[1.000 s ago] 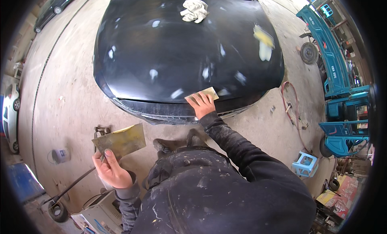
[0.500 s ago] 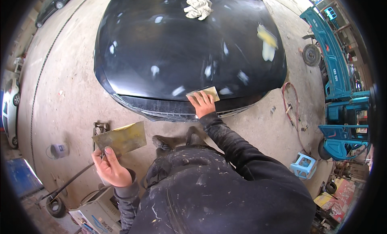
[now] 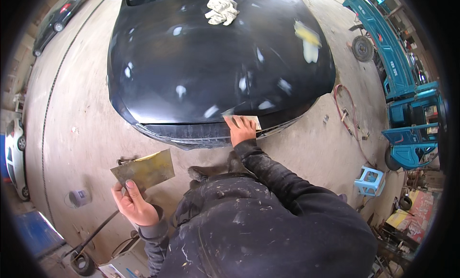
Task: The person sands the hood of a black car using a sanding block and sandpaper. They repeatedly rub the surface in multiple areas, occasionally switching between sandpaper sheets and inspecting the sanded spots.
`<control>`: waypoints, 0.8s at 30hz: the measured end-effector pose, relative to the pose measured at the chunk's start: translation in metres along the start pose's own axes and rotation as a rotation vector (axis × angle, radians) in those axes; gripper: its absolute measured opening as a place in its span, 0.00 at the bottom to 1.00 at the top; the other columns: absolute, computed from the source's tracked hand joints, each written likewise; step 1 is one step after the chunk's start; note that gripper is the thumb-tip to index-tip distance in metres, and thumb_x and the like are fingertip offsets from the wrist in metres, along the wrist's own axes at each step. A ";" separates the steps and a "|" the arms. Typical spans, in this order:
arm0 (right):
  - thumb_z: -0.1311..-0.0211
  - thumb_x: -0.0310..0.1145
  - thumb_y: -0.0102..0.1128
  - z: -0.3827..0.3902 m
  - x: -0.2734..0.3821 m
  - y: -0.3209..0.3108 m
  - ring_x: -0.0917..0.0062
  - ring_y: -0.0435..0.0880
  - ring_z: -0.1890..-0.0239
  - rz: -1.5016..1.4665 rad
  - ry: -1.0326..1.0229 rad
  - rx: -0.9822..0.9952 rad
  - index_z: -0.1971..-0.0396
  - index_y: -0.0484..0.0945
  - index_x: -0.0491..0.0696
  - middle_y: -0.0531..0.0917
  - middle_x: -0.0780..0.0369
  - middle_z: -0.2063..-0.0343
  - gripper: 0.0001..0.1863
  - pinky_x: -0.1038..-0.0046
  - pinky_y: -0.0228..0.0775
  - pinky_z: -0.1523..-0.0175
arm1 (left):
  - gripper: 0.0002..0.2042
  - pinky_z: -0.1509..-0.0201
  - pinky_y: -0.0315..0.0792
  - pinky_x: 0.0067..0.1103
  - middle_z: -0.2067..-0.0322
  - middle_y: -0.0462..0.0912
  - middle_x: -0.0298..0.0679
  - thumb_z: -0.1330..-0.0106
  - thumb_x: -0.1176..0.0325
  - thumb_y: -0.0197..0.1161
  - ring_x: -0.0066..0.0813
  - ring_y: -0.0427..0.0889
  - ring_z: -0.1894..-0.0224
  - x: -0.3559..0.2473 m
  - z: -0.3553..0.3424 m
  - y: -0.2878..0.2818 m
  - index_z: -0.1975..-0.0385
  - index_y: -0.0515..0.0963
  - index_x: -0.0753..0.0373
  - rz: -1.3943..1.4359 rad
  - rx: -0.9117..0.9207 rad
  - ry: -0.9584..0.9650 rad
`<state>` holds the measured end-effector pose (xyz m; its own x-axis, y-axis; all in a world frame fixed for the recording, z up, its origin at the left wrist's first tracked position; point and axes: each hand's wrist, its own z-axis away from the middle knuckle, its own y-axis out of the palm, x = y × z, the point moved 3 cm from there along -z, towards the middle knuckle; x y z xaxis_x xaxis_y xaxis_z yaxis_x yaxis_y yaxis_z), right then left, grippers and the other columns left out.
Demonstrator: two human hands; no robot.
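Note:
A black car hood (image 3: 191, 62) with several pale filler patches fills the upper middle of the head view. My right hand (image 3: 241, 129) presses a flat pale spreader (image 3: 250, 120) against the hood's front edge. My left hand (image 3: 133, 204) holds a flat brownish metal board (image 3: 143, 170) with a smear of yellowish putty on its top edge, out to the left over the concrete floor. A crumpled white rag (image 3: 221, 11) lies on the hood near the windscreen. A yellowish patch (image 3: 308, 38) shows on the hood's right side.
A blue vehicle (image 3: 407, 101) stands at the right, with a small blue stool (image 3: 370, 181) and a red hose (image 3: 347, 115) on the floor beside it. A small grey can (image 3: 79, 198) sits at the left. Parked cars (image 3: 17, 156) line the left rim.
My right hand with the spreader has shifted slightly along the hood's front edge. The left hand keeps the board in about the same place.

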<state>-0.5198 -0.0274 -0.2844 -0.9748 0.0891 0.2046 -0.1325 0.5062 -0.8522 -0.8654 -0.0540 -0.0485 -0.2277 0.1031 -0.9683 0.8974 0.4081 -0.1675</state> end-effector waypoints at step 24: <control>0.39 0.28 0.68 -0.008 0.029 0.047 0.68 0.78 0.38 0.173 0.307 -0.126 0.42 0.88 0.63 0.83 0.68 0.42 0.25 0.56 0.64 0.36 | 0.11 0.50 0.84 0.21 0.56 0.88 0.45 0.16 0.67 0.60 0.25 0.87 0.55 0.024 -0.091 -0.040 0.47 0.71 0.68 0.034 0.292 0.100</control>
<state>-0.5524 0.0062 -0.3147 -0.8790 0.4262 0.2136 0.0716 0.5609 -0.8248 -0.9413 0.0142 -0.0482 -0.2188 0.2068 -0.9536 0.9725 0.1263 -0.1958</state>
